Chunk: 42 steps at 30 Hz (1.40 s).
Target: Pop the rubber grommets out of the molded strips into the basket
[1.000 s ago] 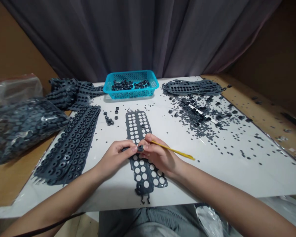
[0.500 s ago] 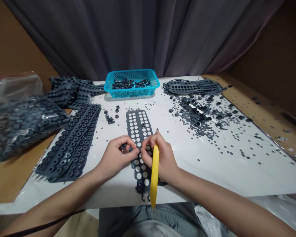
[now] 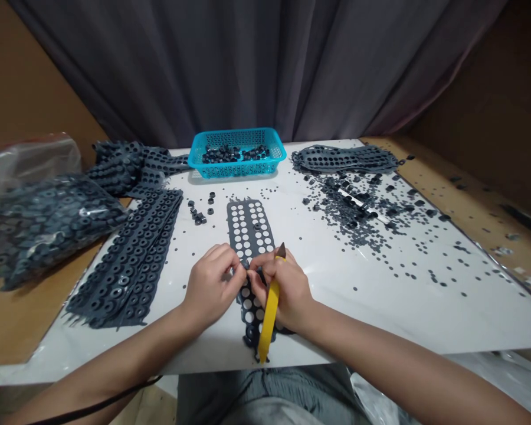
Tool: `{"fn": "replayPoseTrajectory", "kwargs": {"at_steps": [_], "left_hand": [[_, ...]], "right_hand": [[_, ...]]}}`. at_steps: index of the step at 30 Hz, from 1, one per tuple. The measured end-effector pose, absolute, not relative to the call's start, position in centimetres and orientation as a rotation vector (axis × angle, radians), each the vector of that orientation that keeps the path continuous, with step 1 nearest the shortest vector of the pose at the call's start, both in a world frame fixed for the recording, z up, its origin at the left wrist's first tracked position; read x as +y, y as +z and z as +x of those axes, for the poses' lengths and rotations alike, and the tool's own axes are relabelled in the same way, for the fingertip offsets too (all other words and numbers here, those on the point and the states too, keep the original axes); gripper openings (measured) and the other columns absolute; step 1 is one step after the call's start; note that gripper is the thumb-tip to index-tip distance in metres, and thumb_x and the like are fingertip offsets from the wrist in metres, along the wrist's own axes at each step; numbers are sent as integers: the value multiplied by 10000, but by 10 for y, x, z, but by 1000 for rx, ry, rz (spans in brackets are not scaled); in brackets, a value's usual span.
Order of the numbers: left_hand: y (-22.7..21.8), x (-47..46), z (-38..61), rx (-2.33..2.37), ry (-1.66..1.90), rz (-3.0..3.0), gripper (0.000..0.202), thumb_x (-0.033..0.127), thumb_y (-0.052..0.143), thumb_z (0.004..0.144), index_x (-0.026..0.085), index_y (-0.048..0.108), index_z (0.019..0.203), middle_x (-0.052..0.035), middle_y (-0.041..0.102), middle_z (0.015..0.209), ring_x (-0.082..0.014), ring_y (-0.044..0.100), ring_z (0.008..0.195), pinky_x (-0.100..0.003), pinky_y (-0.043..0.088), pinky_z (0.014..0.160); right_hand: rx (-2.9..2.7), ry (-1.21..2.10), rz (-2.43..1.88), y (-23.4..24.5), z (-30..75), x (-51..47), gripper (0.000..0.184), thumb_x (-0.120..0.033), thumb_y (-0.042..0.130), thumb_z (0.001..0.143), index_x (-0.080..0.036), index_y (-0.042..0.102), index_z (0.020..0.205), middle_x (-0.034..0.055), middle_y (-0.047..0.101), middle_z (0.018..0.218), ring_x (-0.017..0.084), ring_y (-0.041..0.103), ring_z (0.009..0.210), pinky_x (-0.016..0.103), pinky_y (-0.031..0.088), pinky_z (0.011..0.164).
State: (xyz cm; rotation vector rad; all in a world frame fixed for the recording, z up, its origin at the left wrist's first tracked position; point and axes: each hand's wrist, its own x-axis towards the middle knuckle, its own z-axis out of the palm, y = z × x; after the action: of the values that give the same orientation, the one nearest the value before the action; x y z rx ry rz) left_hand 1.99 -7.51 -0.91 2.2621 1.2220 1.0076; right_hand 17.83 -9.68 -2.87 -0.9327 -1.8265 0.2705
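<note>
1. surroundings: a blue basket [image 3: 236, 171] with dark pieces inside stands at the back; a stack of ringed strips [image 3: 124, 265] and a filled clear bag [image 3: 57, 224] lie to the left; holed strips [image 3: 345, 158] and scattered scraps [image 3: 363, 215] lie to the right.
2. working area: the perforated strip [image 3: 251, 218] lies lengthwise at centre, its middle hidden by the hands; the yellow tool [image 3: 269, 319] crosses its near end.
3. fingers: the left hand [image 3: 212, 283] has thumb and forefinger clamped on a small dark piece [image 3: 245, 264]; the right hand [image 3: 289, 289] grips the tool, thumb and forefinger near that piece.
4. room: bare white table [image 3: 345, 319] extends right of the right hand; the front edge runs beneath both forearms.
5. change: the tool leans more than half a second earlier, its dark tip lower.
</note>
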Motion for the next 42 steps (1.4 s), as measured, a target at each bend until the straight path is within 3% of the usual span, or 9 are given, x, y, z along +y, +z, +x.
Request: {"fn": "replayPoseTrajectory", "kwargs": {"at_steps": [3,6,8,10,12,13,18,27,42], "left_hand": [[-10,-72,17,1132,910,2111,291,149,467,868,171,413,583,27,392,601,-107,410,601,-233,314,568],[-9,-67,11,1151,886,1857,28,172,563,816,183,561,842,42,411,661,-104,433,627,-218,356,599],[-6,-65,8,1126,871,1766,161,204,610,792,190,582,950,43,416,677,-107,439,642,-220,368,613],[-4,-64,7,1040,828,1765,117,267,598,818,169,602,755,36,418,629,-104,426,608,-224,354,589],[-3,-63,6,1002,817,1763,342,322,547,860,155,531,562,23,428,582,-101,416,579,-231,339,569],[-3,-63,6,1009,825,1746,366,340,532,871,155,528,556,20,438,579,-101,416,575,-232,338,565],[-5,-63,4,937,884,1805,192,322,640,802,186,693,925,22,480,623,-112,467,590,-235,375,566],[-2,-71,12,1034,1212,2235,72,122,641,766,161,698,787,24,490,565,-97,477,548,-216,373,522],[-3,-71,12,1216,1045,2489,75,156,543,839,161,603,795,-13,531,668,-148,489,668,-270,385,641]], "right_hand": [[-1831,240,-903,-28,180,-97,309,-52,557,787,-237,310,775,8,644,777,159,490,658,332,405,668],[-1810,232,-890,-25,183,-96,313,-45,561,783,-238,314,775,6,659,777,158,499,652,346,407,690],[-1786,215,-906,-22,184,-95,322,-41,569,776,-240,316,773,2,661,765,161,509,661,341,405,680],[-1749,201,-925,-20,185,-94,321,-41,568,777,-241,317,768,-4,657,752,160,526,664,332,403,665],[-1733,204,-912,-18,186,-93,307,-45,554,787,-241,318,764,-10,653,747,153,543,653,328,406,662],[-1745,214,-886,-17,187,-92,297,-47,545,793,-241,321,765,-11,655,751,150,549,649,328,409,660],[-1845,269,-756,-16,189,-90,269,-51,530,806,-243,343,777,-2,676,788,157,551,663,334,424,660],[-1807,267,-858,-21,184,-92,288,-56,539,792,-241,319,773,-3,653,764,161,517,656,338,405,675],[-1826,341,-910,-27,177,-92,272,-68,526,795,-238,319,750,-5,627,753,161,524,674,311,406,653]]}}
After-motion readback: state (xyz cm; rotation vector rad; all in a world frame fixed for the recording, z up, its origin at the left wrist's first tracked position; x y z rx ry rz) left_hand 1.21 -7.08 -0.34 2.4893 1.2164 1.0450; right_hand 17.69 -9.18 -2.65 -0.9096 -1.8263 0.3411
